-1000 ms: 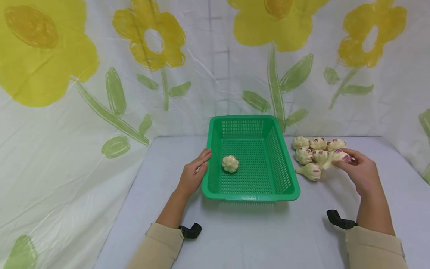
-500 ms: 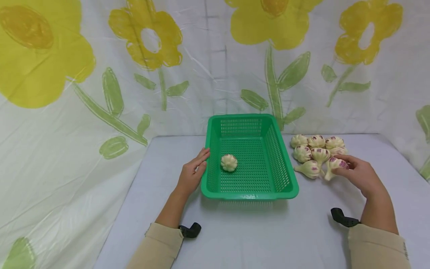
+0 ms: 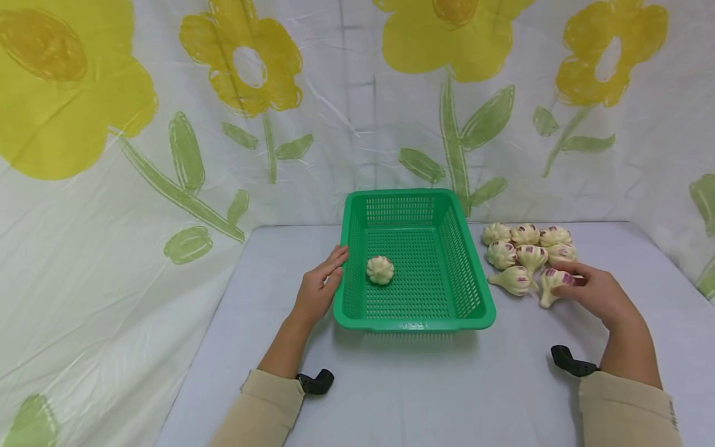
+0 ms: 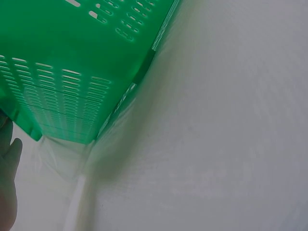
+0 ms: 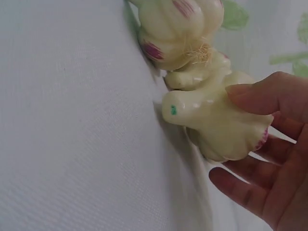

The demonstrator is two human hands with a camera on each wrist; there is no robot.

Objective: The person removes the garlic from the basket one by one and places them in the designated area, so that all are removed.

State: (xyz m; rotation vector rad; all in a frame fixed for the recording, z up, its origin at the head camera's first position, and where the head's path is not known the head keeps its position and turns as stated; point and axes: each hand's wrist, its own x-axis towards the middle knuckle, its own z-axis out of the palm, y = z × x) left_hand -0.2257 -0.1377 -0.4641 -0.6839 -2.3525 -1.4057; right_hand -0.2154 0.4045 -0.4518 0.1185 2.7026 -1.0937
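Observation:
My right hand (image 3: 606, 295) holds a garlic bulb (image 3: 550, 288) between thumb and fingers at the near right side of a garlic cluster. In the right wrist view the thumb (image 5: 262, 94) presses one side of that bulb, fingers behind it, and its stem end is low over the table. Another bulb (image 5: 173, 24) lies just beyond. My left hand (image 3: 317, 288) rests its straight fingers along the left rim of a green plastic basket (image 3: 413, 325). One garlic bulb (image 3: 380, 270) sits inside, left of the middle. The left wrist view shows the basket's perforated side (image 4: 67, 91).
Right of the basket, several garlic bulbs (image 3: 501, 254) lie close together. The white-covered table (image 3: 424, 397) meets a white curtain (image 3: 335, 124) with yellow flowers behind the basket. Both wrists wear black cameras (image 3: 317, 382).
The right hand has brought its garlic bulb nearer and down, off the cluster, uncovering another bulb behind it. The left hand and basket stay put, while the head view shifts slightly.

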